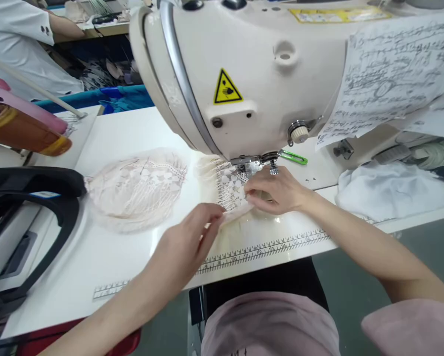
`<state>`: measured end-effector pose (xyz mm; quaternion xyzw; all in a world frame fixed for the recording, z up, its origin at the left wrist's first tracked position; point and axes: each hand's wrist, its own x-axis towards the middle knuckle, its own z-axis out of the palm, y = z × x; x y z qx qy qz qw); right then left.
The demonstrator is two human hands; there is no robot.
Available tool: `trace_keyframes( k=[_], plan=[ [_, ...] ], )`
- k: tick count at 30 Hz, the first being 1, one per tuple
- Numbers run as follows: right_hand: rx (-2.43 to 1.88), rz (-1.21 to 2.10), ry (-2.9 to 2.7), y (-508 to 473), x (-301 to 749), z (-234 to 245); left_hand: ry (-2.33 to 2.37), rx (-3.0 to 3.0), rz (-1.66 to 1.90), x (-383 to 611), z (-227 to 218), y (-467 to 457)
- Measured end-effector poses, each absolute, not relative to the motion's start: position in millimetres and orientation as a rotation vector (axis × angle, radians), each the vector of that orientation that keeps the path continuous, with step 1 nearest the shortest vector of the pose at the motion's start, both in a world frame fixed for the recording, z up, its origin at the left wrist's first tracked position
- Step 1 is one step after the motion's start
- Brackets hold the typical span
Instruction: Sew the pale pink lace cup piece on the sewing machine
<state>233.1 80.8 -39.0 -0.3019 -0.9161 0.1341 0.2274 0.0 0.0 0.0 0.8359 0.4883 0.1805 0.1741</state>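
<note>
A piece of pale lace fabric (230, 190) lies under the presser foot (247, 163) of a cream sewing machine (266, 64). With thumb and fingers closed, my left hand (192, 237) pinches the near left edge of the lace. Just right of the presser foot, my right hand (276, 190) pinches the lace's right edge, its fingertips close together. The needle itself is hidden behind the machine's foot parts. To the left, apart from both hands, a rounded pale lace piece (136, 190) with loose threads is spread on the white table (121, 131).
A ruler strip (266, 251) runs along the table's front edge. Green snips (293, 157) lie behind my right hand. White cloth (385, 190) sits at right. A black curved frame (68, 222) and an amber bottle (22, 131) stand left. A co-worker's arm (64, 27) shows behind.
</note>
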Motion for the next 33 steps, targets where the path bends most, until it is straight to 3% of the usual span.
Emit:
trace_keyframes(
  k=[7,10,20,28,33],
  plan=[
    [-0.844,0.117,-2.590,73,228,-41,1.437,2.152,0.349,7,30,28],
    [-0.799,0.023,-2.550,74,226,-46,1.384,2.282,0.292,12,22,33],
    [-0.698,-0.022,-2.514,76,228,-46,1.142,2.911,0.682,15,2,44],
    [-0.520,0.017,-2.356,84,226,-54,1.002,3.095,0.501,18,-20,51],
    [-0.520,0.048,-2.355,86,233,-45,0.896,3.232,0.751,17,-35,52]
  ],
)
